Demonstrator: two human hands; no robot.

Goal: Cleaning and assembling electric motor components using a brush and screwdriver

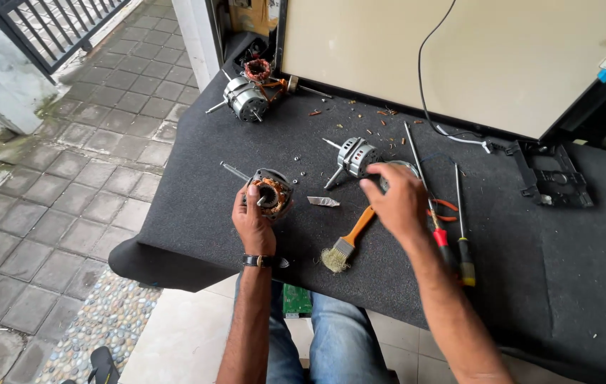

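My left hand grips a small electric motor stator with copper windings, held on the dark felt-covered table. My right hand reaches over a round metal motor end cap, fingers curled on it. Just beyond it lies a silver motor rotor housing with a shaft. An orange-handled brush lies between my hands, and a small metal blade lies beside the stator.
A second motor and a loose copper coil sit at the table's far left. Two screwdrivers and red-handled pliers lie to the right. A black plastic bracket and a beige panel stand behind. Tiled floor lies left.
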